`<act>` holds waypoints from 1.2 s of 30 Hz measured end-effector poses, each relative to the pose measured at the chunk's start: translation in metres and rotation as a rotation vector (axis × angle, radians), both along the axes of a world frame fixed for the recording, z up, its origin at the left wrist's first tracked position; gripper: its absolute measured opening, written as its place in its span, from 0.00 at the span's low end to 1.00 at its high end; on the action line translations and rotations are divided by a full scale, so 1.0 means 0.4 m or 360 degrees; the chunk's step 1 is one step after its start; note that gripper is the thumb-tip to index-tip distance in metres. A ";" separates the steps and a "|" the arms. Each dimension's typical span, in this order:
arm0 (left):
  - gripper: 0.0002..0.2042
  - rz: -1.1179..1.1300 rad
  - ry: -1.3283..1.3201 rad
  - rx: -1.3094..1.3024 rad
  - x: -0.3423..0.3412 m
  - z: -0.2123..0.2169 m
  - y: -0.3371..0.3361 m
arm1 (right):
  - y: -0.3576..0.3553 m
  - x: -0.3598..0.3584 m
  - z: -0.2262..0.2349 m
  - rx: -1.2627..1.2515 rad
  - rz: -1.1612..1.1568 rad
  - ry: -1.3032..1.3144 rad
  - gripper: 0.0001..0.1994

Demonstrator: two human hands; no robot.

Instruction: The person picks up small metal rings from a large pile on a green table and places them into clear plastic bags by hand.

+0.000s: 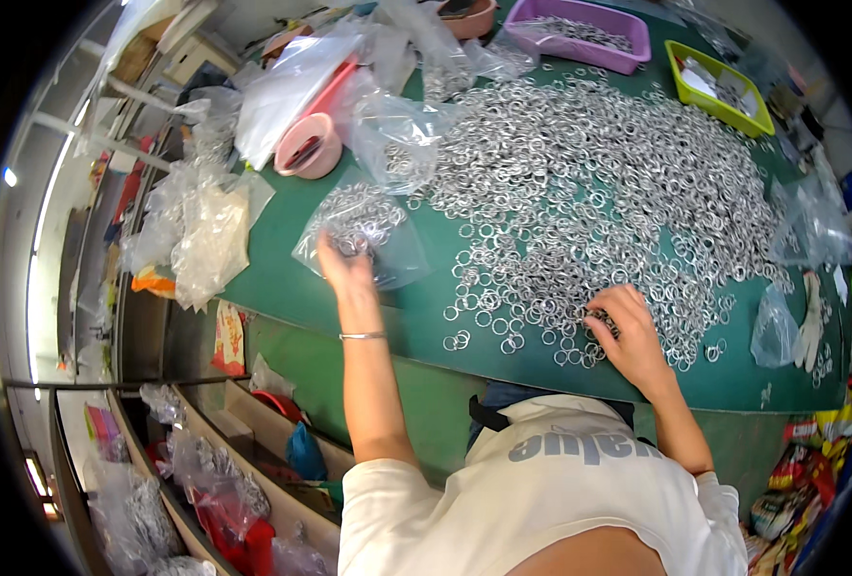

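A broad heap of silver metal rings [580, 192] spreads over the green table, thinning to single rings at its near edge. My right hand [626, 331] rests at that near edge, its fingers curled round a few metal rings. To the left lies a clear plastic bag [402, 254] holding a batch of the same rings [364, 216]. My left hand [349, 274] is over this bag, against the rings. Its fingers are smeared by motion and partly hidden, so their grip is unclear.
Behind the bag stand a pink cup [309, 146] and more clear bags [397, 144]. A purple basket [580, 34] and a yellow-green basket [721, 88] sit at the far edge. Gloves [810, 322] and plastic bags lie at right. Shelving with bagged goods [224, 470] stands lower left.
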State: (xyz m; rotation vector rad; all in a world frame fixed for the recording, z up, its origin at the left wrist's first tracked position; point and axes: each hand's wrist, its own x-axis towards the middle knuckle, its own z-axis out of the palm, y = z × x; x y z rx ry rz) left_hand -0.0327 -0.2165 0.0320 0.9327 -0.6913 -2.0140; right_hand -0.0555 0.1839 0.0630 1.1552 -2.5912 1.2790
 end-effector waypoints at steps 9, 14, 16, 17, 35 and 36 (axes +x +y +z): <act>0.21 -0.0055 -0.0473 -0.0962 0.057 -0.004 0.241 | 0.001 0.013 -0.093 0.0683 0.0091 0.0444 0.21; 0.19 -0.0911 -0.0592 -0.1894 0.080 -0.012 0.383 | 0.060 -0.022 -0.115 0.0596 -0.0066 0.0507 0.17; 0.20 -0.1285 -0.0594 -0.2301 0.060 -0.023 0.422 | 0.075 -0.028 -0.121 0.0593 -0.0140 0.0523 0.16; 0.21 -0.1305 -0.0570 -0.2390 0.047 -0.032 0.449 | 0.082 -0.032 -0.122 0.0586 -0.0172 0.0535 0.15; 0.15 -0.0999 -0.0680 -0.2884 0.030 -0.018 0.516 | -0.093 -0.068 -0.100 0.0218 -0.0301 0.0412 0.10; 0.17 -0.1169 -0.0611 -0.2906 0.021 -0.017 0.521 | -0.099 -0.073 -0.111 0.0192 -0.0303 0.0432 0.09</act>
